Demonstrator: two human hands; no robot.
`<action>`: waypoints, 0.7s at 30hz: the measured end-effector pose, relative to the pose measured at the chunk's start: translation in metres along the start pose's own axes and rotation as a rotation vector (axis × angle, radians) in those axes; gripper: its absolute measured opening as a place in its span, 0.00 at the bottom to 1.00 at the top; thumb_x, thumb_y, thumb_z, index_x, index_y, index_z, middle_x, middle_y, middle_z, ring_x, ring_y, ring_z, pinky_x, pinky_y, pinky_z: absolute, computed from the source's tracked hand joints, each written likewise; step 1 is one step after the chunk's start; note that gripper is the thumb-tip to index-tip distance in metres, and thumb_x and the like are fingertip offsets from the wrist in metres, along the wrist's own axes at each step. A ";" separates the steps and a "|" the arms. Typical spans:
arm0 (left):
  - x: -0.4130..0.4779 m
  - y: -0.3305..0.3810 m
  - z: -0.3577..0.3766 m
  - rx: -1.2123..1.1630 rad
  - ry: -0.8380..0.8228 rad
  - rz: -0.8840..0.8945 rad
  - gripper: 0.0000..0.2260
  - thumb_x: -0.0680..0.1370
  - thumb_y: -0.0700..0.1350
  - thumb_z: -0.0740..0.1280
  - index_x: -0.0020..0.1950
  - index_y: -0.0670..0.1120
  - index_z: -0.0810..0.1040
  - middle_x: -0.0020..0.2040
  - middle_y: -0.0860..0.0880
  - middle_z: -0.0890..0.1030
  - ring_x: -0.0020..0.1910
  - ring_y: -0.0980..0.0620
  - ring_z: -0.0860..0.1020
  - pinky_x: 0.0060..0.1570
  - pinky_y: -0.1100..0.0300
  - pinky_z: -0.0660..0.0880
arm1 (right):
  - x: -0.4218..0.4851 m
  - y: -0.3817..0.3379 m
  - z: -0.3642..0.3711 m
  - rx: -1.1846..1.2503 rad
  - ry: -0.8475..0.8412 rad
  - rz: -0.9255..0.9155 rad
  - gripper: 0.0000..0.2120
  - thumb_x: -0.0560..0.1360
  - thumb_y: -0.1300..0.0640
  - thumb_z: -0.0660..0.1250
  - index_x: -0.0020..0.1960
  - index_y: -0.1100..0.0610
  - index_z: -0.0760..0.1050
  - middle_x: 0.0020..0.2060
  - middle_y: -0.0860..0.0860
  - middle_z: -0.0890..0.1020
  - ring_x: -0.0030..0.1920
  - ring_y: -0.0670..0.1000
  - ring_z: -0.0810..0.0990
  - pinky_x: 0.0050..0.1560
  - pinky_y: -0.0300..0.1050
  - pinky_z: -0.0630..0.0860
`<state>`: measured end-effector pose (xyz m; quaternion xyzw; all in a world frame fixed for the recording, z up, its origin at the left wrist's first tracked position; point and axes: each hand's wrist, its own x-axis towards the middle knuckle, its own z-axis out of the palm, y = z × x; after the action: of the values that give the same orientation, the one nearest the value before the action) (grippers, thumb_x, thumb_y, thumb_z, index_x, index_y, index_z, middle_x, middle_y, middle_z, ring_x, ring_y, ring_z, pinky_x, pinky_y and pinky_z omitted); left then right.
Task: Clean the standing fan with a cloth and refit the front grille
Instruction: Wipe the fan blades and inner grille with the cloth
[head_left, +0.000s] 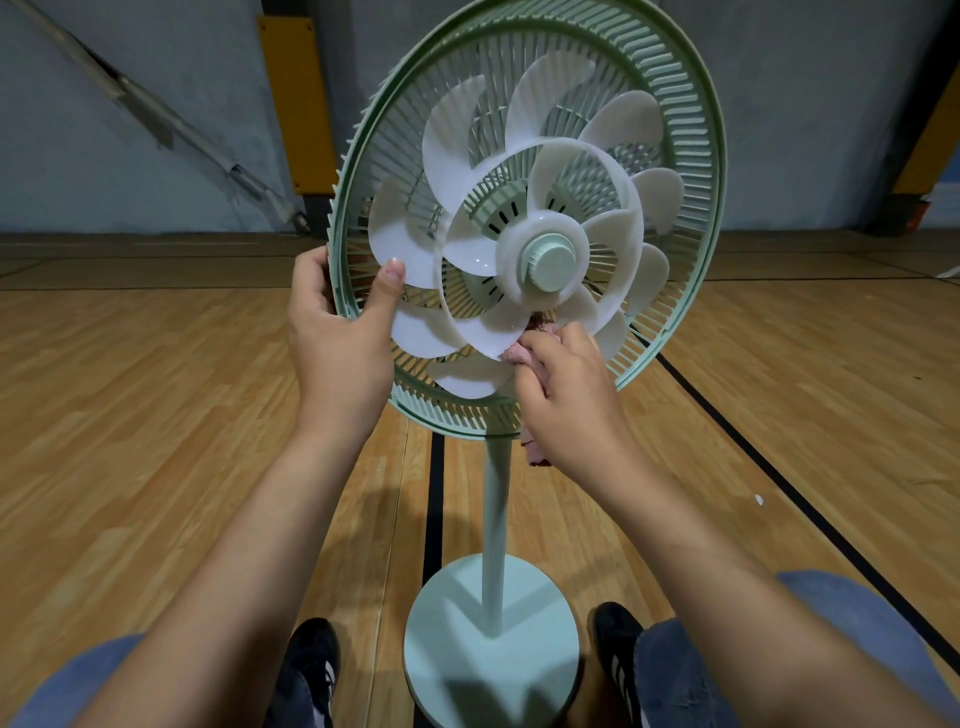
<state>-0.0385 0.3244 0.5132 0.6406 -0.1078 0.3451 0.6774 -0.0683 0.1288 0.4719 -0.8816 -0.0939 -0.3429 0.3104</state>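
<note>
Wooden gym-type floor (156, 415) w/ black lines runs back to a grey wall (156, 104); a yellow padded post (301, 104) stands against it. Pale green standing fan (530, 234) sits centre frame, round base (491, 644) on the floor between the person's black shoes (311, 665), pole (496, 530) rising to the head. Front grille is off, so the white blades (524, 218) and green hub cap (550, 260) are exposed; rear grille (691, 156) w/ its rim surrounds them.

Left hand (337, 332) grips the rim at the fan's left edge, fingers curled behind it, thumb lying across the front and touching a blade tip. Right hand (566, 395) holds a pink cloth (524, 353) bunched in curled fingers, pressed against the lower blades just below the hub; a bit of cloth hangs below the wrist beside the pole. Both forearms are bare, jeans (691, 670) visible at the bottom corners.
</note>
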 end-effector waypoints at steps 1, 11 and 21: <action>0.000 0.000 0.000 0.000 -0.001 -0.002 0.15 0.80 0.54 0.75 0.61 0.47 0.78 0.51 0.53 0.84 0.54 0.45 0.83 0.58 0.40 0.81 | -0.003 -0.002 0.002 0.020 -0.004 -0.007 0.11 0.84 0.57 0.62 0.61 0.51 0.81 0.50 0.48 0.69 0.56 0.55 0.72 0.49 0.62 0.79; 0.006 -0.002 -0.004 0.041 -0.008 0.001 0.12 0.81 0.51 0.74 0.61 0.49 0.78 0.51 0.56 0.85 0.52 0.53 0.84 0.54 0.51 0.83 | -0.009 0.018 0.004 -0.160 0.171 -0.199 0.15 0.76 0.63 0.66 0.61 0.56 0.83 0.46 0.47 0.67 0.50 0.55 0.70 0.48 0.55 0.74; 0.010 -0.006 -0.007 0.012 -0.040 -0.020 0.12 0.82 0.49 0.74 0.63 0.49 0.78 0.54 0.54 0.86 0.55 0.51 0.85 0.56 0.50 0.84 | 0.005 0.051 -0.024 -0.298 0.309 -0.206 0.15 0.75 0.65 0.70 0.59 0.55 0.86 0.46 0.52 0.74 0.49 0.58 0.70 0.48 0.57 0.73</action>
<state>-0.0293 0.3345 0.5134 0.6524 -0.1128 0.3262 0.6747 -0.0583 0.0735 0.4642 -0.8405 -0.0829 -0.5137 0.1512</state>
